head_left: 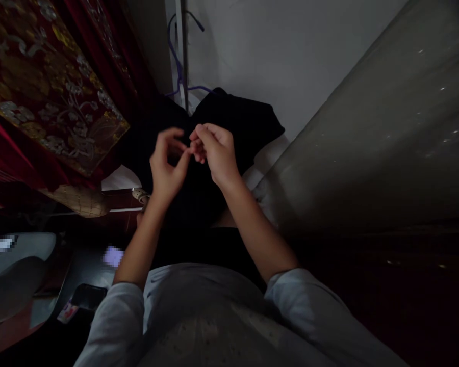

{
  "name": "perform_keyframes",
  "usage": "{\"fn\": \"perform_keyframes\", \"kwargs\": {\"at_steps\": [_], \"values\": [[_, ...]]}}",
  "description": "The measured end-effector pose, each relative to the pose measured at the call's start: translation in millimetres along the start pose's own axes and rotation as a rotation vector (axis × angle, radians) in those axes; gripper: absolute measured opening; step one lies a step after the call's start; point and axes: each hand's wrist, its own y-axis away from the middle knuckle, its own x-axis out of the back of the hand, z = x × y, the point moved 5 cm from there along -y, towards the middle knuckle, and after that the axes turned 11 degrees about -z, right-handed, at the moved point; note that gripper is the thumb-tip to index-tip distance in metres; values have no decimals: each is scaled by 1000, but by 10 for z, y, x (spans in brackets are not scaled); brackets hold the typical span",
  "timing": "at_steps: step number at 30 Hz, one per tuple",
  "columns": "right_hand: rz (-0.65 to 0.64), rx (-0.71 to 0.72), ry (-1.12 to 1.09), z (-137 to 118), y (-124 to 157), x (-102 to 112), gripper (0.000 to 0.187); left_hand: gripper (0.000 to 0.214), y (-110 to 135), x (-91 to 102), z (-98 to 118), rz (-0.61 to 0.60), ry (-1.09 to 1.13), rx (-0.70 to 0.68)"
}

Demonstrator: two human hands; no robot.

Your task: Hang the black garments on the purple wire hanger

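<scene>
Both my hands are raised in front of a black garment that hangs from a purple hanger on a white pole. My left hand has its fingers curled, thumb and forefinger pinched toward the right hand. My right hand is closed, its fingertips pinched against those of the left. Whatever lies between the fingertips is too small and dark to name. The hands hover just before the garment's upper middle.
A red and gold embroidered cloth hangs at the left. A pale translucent curtain fills the right. A white wall lies behind. A dark phone lies low at the left near a grey shape.
</scene>
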Motion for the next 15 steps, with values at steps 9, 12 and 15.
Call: {"fn": "perform_keyframes", "kwargs": {"at_steps": [9,12,15], "values": [[-48,92,85,-125,37,1,39,26,-485,190,402,-291,-441,-186],[23,72,104,86,-17,31,39,37,-477,100,362,-315,-523,-157],[68,2,157,379,-64,62,36,40,-500,198,440,-221,-526,-208]]}}
